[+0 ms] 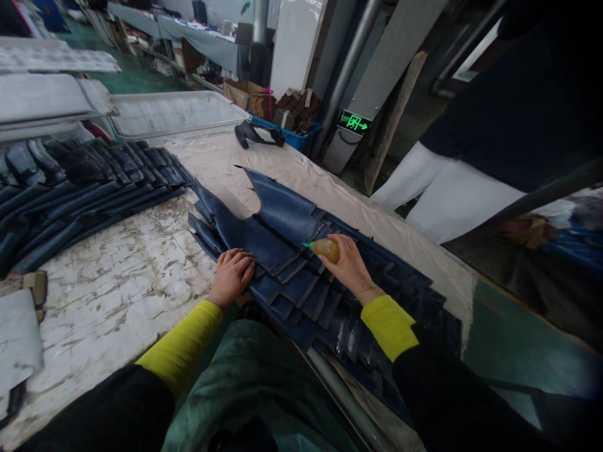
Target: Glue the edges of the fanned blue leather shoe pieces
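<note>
My right hand (348,263) is closed round a small squeeze bottle (327,250) with amber contents. Its green nozzle points left, at the edge of a navy leather-like cut piece (287,210); whether the tip touches cannot be made out. That piece, with a deep curved cutout, lies on top of a row of overlapping navy pieces (301,298). Along the near edge of the top piece rests my left hand (232,275), fingers lying over the material. Some glossy streaks (347,336) show on the pieces nearer my right forearm.
More navy pieces (94,182) lie in overlapping rows at the left of the worn, pale table (127,282). A white tray (179,113), a dark curved strip (258,134) and a blue crate (296,139) of brown pieces are beyond. A person in white trousers (438,188) is at the right.
</note>
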### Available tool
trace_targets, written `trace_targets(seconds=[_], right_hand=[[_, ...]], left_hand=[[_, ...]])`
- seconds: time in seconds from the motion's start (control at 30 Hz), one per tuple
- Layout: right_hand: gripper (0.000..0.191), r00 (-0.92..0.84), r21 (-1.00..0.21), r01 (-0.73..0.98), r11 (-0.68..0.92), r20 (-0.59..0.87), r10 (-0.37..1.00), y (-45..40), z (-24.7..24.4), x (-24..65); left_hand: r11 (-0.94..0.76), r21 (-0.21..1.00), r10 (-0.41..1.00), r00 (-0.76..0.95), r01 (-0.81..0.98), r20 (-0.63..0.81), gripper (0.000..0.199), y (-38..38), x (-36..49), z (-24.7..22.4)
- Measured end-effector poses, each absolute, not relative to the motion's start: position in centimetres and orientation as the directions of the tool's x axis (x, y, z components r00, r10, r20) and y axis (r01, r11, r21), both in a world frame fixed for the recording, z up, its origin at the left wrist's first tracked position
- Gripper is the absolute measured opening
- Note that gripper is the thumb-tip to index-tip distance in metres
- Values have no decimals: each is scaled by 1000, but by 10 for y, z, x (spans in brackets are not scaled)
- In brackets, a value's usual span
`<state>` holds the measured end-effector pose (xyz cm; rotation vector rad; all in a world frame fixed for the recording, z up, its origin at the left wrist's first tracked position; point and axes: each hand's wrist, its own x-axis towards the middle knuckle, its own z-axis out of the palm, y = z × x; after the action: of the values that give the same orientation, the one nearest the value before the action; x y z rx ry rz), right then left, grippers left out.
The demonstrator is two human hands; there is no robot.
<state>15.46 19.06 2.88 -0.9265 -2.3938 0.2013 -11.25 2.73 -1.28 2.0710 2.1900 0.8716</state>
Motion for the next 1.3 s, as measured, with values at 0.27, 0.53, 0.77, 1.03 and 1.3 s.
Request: trace_targets(seconds=[0.27, 0.53, 0.77, 1.03, 1.3], right_hand=[[44, -630, -196, 609, 768, 468, 619, 205, 35, 155], [45, -654, -92, 614, 784, 496, 571, 214, 45, 158], [47, -638, -97, 612, 785, 526, 563, 225, 47, 158], [47, -435, -420, 635, 649, 500, 749, 211, 21, 160], [49, -133, -977, 211, -5, -33, 991, 204, 15, 168]], left_hand=[[-25, 387, 922, -128, 922, 364, 26, 26, -112, -14], [-29, 393, 920, -130, 919, 371, 25, 27, -113, -16], [-26, 395, 918, -135, 918, 374, 25, 27, -112, -15], [-29, 383, 920, -125, 923, 371, 26, 27, -112, -15], [-30, 378, 919, -124, 925, 375, 26, 28, -113, -15]])
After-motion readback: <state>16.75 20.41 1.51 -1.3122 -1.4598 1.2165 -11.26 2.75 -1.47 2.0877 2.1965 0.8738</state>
